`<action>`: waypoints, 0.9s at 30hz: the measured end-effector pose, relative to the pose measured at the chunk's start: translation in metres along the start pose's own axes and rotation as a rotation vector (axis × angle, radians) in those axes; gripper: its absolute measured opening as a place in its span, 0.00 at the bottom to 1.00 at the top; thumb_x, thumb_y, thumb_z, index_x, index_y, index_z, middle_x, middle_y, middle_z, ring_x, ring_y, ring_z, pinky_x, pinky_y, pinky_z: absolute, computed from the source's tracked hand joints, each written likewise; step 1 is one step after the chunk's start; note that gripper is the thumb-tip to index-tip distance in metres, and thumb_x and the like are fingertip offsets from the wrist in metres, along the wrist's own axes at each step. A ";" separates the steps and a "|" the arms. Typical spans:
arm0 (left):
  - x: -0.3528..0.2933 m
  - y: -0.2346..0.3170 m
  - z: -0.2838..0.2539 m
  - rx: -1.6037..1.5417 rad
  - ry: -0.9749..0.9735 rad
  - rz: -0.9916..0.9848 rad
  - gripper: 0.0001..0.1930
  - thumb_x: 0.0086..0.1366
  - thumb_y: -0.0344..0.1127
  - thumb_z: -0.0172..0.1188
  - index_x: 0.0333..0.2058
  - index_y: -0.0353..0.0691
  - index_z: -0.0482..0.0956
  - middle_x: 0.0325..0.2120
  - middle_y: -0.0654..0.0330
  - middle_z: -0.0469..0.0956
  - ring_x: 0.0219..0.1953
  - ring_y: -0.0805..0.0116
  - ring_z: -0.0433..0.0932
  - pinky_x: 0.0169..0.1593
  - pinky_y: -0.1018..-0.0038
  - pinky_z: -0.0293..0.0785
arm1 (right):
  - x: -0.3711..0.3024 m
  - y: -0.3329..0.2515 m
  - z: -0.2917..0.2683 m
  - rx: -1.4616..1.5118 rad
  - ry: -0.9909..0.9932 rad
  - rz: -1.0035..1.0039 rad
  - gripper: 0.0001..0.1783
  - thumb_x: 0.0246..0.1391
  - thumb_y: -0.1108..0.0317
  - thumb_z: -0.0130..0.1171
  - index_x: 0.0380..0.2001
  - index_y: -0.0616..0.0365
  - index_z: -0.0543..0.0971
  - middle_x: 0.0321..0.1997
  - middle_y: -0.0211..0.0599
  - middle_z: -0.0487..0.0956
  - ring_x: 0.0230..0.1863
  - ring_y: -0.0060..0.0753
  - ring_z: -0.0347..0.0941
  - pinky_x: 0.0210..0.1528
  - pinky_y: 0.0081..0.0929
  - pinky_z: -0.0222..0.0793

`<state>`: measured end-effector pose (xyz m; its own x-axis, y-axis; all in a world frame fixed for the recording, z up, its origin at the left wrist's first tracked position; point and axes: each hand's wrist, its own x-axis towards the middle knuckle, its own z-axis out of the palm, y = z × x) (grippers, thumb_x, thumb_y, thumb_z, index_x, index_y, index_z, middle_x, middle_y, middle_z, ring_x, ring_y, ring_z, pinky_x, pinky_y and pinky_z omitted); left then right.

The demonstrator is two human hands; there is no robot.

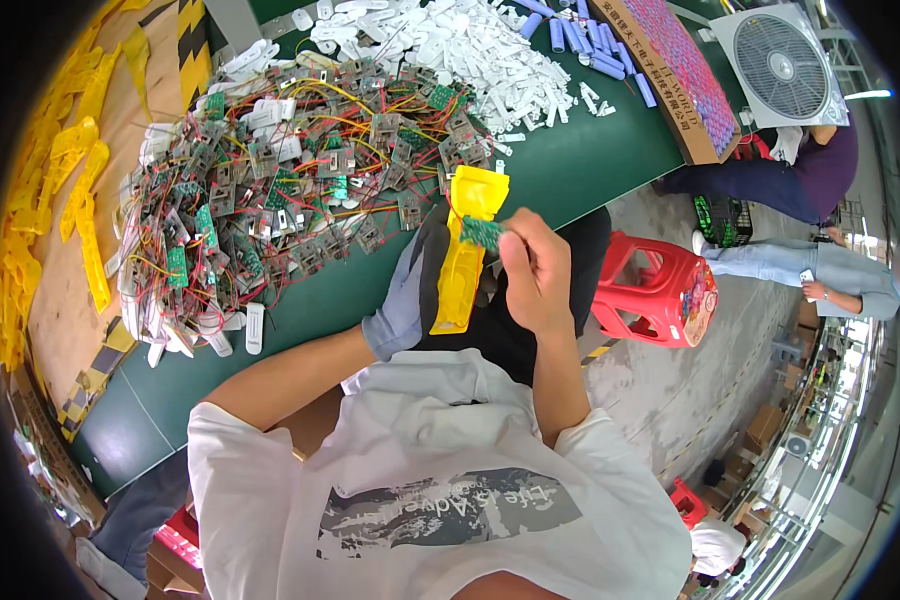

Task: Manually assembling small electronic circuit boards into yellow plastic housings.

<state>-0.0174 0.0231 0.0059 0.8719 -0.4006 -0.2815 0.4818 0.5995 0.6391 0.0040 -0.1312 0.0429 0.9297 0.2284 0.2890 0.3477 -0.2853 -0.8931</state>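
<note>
near the centre of the frame, the gloved left hand [408, 288] grips a yellow plastic shell [458, 290] while the bare right hand [538, 268] pinches a green circuit board [482, 232] over its upper half; wired boards [336, 162] lie heaped on the green desk [605, 150], upper left

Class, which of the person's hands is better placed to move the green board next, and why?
Probably the right hand: bare, it pinches the green board, while the gloved left hand is occupied holding the yellow casing.
</note>
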 end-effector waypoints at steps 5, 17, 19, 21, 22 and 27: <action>0.001 -0.005 -0.005 -0.022 -0.048 -0.007 0.25 0.70 0.56 0.40 0.53 0.41 0.64 0.36 0.56 0.74 0.31 0.65 0.78 0.33 0.69 0.78 | 0.004 0.001 0.000 -0.088 -0.053 0.095 0.10 0.60 0.70 0.51 0.26 0.65 0.71 0.21 0.35 0.67 0.22 0.27 0.61 0.28 0.23 0.59; 0.002 -0.007 0.000 -0.046 -0.047 0.074 0.25 0.72 0.50 0.40 0.61 0.42 0.57 0.32 0.58 0.72 0.26 0.69 0.76 0.28 0.73 0.76 | -0.001 0.011 0.002 -0.101 -0.011 0.111 0.13 0.61 0.67 0.51 0.25 0.65 0.71 0.20 0.34 0.67 0.22 0.25 0.61 0.26 0.24 0.58; 0.000 -0.004 0.004 -0.066 -0.015 0.040 0.24 0.73 0.49 0.40 0.60 0.42 0.57 0.32 0.58 0.73 0.25 0.70 0.75 0.28 0.73 0.75 | -0.001 0.008 0.004 -0.144 0.037 0.099 0.13 0.61 0.67 0.51 0.25 0.64 0.71 0.20 0.35 0.67 0.22 0.26 0.62 0.27 0.24 0.58; -0.002 -0.001 0.006 -0.086 0.014 0.004 0.23 0.73 0.47 0.41 0.60 0.41 0.57 0.32 0.59 0.73 0.24 0.71 0.75 0.27 0.74 0.75 | -0.001 0.006 0.007 -0.176 0.060 0.099 0.13 0.61 0.67 0.51 0.24 0.64 0.71 0.20 0.35 0.67 0.21 0.26 0.61 0.26 0.25 0.58; -0.003 0.000 0.006 -0.038 0.002 0.034 0.22 0.72 0.46 0.42 0.59 0.40 0.58 0.31 0.59 0.73 0.24 0.71 0.75 0.26 0.74 0.75 | -0.002 0.005 0.009 -0.208 0.084 0.096 0.13 0.61 0.67 0.51 0.24 0.64 0.71 0.20 0.35 0.67 0.21 0.27 0.61 0.25 0.25 0.57; -0.004 -0.005 0.002 0.097 0.069 0.071 0.19 0.72 0.42 0.44 0.56 0.38 0.62 0.30 0.59 0.73 0.25 0.71 0.76 0.27 0.75 0.74 | -0.010 0.003 0.015 -0.248 0.101 0.195 0.15 0.62 0.66 0.51 0.24 0.64 0.70 0.19 0.34 0.65 0.20 0.24 0.58 0.23 0.25 0.55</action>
<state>-0.0235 0.0201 0.0054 0.9092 -0.3086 -0.2794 0.4106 0.5539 0.7243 -0.0061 -0.1210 0.0318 0.9847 0.0573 0.1643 0.1692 -0.5352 -0.8276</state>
